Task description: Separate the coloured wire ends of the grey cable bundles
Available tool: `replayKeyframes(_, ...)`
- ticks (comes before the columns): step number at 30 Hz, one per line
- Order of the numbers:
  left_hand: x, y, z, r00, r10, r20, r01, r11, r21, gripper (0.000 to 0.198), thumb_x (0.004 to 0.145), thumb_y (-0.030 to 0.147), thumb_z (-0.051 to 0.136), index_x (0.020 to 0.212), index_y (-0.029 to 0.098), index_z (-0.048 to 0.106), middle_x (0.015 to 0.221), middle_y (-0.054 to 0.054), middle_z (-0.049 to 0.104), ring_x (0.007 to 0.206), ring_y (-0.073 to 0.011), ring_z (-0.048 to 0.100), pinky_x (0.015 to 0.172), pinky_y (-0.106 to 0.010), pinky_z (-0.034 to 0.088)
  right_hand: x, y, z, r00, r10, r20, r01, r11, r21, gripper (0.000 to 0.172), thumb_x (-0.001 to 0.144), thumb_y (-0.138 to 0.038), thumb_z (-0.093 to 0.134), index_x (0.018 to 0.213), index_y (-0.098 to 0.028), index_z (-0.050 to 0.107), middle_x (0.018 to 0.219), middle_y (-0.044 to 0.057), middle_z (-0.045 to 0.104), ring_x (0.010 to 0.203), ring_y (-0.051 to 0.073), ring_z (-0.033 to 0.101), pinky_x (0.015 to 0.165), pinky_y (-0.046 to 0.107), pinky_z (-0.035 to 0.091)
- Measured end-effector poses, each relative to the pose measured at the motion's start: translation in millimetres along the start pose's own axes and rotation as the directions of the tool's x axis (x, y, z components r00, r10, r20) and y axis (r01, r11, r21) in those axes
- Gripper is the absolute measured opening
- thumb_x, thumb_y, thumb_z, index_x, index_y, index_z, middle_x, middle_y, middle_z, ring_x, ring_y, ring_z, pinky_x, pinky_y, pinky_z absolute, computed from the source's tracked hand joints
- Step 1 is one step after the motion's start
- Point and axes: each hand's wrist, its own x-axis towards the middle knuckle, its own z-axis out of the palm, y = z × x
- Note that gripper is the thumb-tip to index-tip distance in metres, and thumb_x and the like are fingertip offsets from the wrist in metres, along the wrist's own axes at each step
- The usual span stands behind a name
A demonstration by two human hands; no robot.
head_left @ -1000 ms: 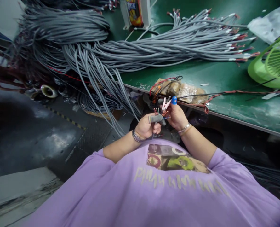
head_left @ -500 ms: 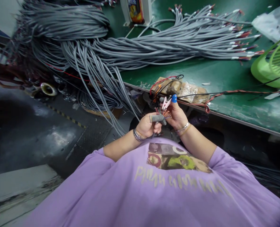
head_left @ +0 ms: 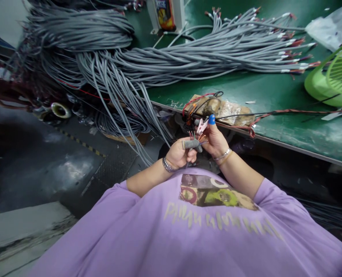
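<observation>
Just off the near edge of the green counter [head_left: 277, 94], coloured wires [head_left: 192, 135] are pinched by the left hand [head_left: 177, 154], seemingly so their ends fan free; a pink clip [head_left: 201, 126] is gripped close by in the right hand [head_left: 217, 142]. Grey cables [head_left: 188, 61] are heaped behind; dark floor [head_left: 72, 169] is glimpsed left.

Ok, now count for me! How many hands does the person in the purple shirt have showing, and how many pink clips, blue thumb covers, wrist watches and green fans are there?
Hands: 2, the left hand and the right hand
Pink clip: 1
Blue thumb cover: 1
Wrist watch: 1
Green fan: 1
Total: 6
</observation>
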Motion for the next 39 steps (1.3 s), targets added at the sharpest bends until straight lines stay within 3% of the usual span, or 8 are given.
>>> replayKeyframes(6, -6, 0, 1.7, 0.999, 0.026, -0.022, -0.026, 1.000, 0.018, 0.041, 0.057, 0.043, 0.084, 0.073, 0.017, 0.057, 0.036, 0.008, 0.043, 0.027, -0.0076, 0.034, 0.036, -0.024, 0.033, -5, -1, -4, 0.991, 0.105, 0.079, -0.106, 0.994, 0.007, 0.066, 0.067, -0.089, 0.060, 0.073, -0.023, 0.058, 0.066, 0.000, 0.063, 0.053, 0.012, 0.051, 0.052, 0.026, 0.047)
replayKeyframes(14, -18, -12, 1.1, 0.990, 0.113, -0.090, -0.092, 0.974, 0.209, 0.045, 0.066, 0.056, 0.079, 0.075, 0.017, 0.058, 0.040, 0.005, 0.050, 0.032, -0.0082, 0.042, 0.040, -0.024, 0.035, -18, -7, -12, 0.972, 0.168, 0.165, -0.162, 0.986, -0.048, 0.061, 0.070, -0.082, 0.065, 0.081, -0.022, 0.066, 0.078, 0.003, 0.068, 0.060, 0.013, 0.055, 0.054, 0.025, 0.047)
replayKeyframes(19, -18, -15, -2.3, 0.969, 0.208, -0.131, -0.154, 0.930, 0.334, 0.036, 0.076, 0.050, 0.073, 0.075, 0.016, 0.062, 0.045, 0.004, 0.054, 0.035, -0.0075, 0.044, 0.040, -0.022, 0.035, -28, -10, -24, 0.952, 0.225, 0.205, -0.190, 0.965, -0.178, 0.060, 0.052, -0.070, 0.086, 0.079, -0.018, 0.070, 0.071, 0.001, 0.066, 0.058, 0.011, 0.054, 0.052, 0.024, 0.045)
replayKeyframes(24, -22, -12, 0.6, 0.962, 0.227, -0.151, -0.145, 0.895, 0.421, 0.031, 0.074, 0.043, 0.075, 0.069, 0.015, 0.061, 0.048, 0.003, 0.056, 0.038, -0.0068, 0.047, 0.041, -0.020, 0.036, -37, -9, -26, 0.978, 0.114, 0.177, -0.044, 0.934, -0.355, 0.044, 0.051, -0.043, 0.095, 0.076, -0.017, 0.070, 0.069, -0.001, 0.065, 0.057, 0.008, 0.051, 0.053, 0.022, 0.041)
replayKeyframes(27, -25, -12, 1.9, 0.961, 0.220, -0.169, -0.127, 0.891, 0.437, 0.032, 0.074, 0.043, 0.074, 0.067, 0.015, 0.060, 0.048, 0.003, 0.056, 0.038, -0.0066, 0.046, 0.041, -0.020, 0.037, -39, -8, -23, 0.981, 0.072, 0.177, 0.002, 0.921, -0.389, 0.037, 0.054, -0.039, 0.093, 0.072, -0.017, 0.070, 0.064, -0.002, 0.062, 0.055, 0.008, 0.048, 0.052, 0.023, 0.038)
replayKeyframes(35, -20, -21, -4.1, 0.942, 0.218, -0.254, -0.120, 0.928, 0.352, 0.034, 0.074, 0.046, 0.074, 0.068, 0.016, 0.060, 0.049, 0.003, 0.056, 0.037, -0.0071, 0.047, 0.040, -0.020, 0.036, -42, -1, -18, 0.992, -0.033, 0.123, 0.076, 0.926, -0.369, 0.021, 0.056, -0.025, 0.083, 0.068, -0.018, 0.068, 0.063, -0.003, 0.060, 0.056, 0.009, 0.045, 0.053, 0.024, 0.036)
replayKeyframes(39, -19, -23, -4.7, 0.950, 0.216, -0.223, -0.127, 0.926, 0.355, 0.035, 0.074, 0.047, 0.074, 0.068, 0.016, 0.060, 0.050, 0.002, 0.058, 0.039, -0.0077, 0.049, 0.042, -0.021, 0.039, -45, 8, -12, 0.999, -0.046, 0.019, 0.049, 0.954, -0.295, 0.016, 0.059, -0.023, 0.077, 0.065, -0.019, 0.062, 0.060, -0.004, 0.055, 0.055, 0.008, 0.043, 0.052, 0.023, 0.034)
